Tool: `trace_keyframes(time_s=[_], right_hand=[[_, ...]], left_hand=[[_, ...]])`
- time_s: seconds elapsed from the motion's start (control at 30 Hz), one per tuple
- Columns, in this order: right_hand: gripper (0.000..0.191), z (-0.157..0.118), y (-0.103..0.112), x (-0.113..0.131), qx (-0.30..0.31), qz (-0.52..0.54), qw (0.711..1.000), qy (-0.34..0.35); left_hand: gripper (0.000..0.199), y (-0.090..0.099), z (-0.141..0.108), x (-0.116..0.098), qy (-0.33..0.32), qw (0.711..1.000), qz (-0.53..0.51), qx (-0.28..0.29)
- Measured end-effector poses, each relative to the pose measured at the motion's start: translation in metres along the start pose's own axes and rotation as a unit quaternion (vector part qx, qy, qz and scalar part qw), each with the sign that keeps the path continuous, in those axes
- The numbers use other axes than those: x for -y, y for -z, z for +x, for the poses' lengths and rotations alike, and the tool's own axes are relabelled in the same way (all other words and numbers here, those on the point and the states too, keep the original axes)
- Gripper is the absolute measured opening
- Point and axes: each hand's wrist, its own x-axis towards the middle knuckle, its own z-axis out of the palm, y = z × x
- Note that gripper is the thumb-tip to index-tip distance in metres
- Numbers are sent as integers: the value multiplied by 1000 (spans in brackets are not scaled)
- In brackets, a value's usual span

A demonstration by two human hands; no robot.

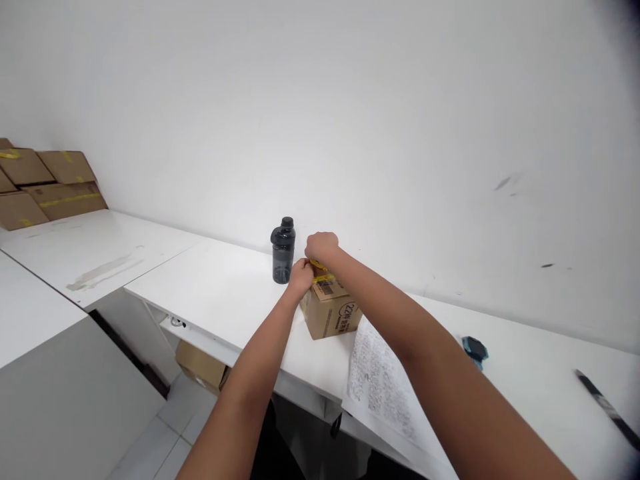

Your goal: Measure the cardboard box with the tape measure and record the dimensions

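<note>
A brown cardboard box [330, 317] with dark printing and yellow tape [323, 277] across its top stands on the white table. My left hand [301, 276] is closed at the box's upper left edge, fingers pinched by the tape. Just above the box top, my right hand [321, 246] is curled into a fist near the same strip of tape; whatever its fingers grip is hidden. A dark translucent bottle [283, 252] stands upright just left of my hands.
Sheets of printed paper [383, 387] lie under my right forearm. Beyond it are a small blue-black object [475, 350] and a black pen-like item [607, 407]. Several cardboard boxes [65, 197] are stacked far left; another box [200, 365] sits below the table [215, 287]. A wall rises behind.
</note>
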Motion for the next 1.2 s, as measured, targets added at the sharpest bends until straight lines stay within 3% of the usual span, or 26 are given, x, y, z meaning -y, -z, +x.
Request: trace_keyframes(time_s=[0.17, 0.4, 0.53, 1.07, 1.2], right_hand=[[29, -40, -7, -6, -19, -8, 1000, 1], [27, -127, -22, -53, -30, -3, 999, -23], [32, -148, -25, -62, -28, 8, 999, -36], [34, -94, -2, -35, -15, 22, 999, -25], [32, -74, -7, -25, -45, 37, 998, -27]], left_hand=[[12, -1, 0, -4, 9, 1000, 3, 6], [23, -4, 4, -7, 16, 1000, 4, 0], [24, -6, 3, -12, 28, 1000, 2, 8], [22, -2, 8, -4, 11, 1000, -8, 21], [21, -1, 5, -4, 10, 999, -10, 30]])
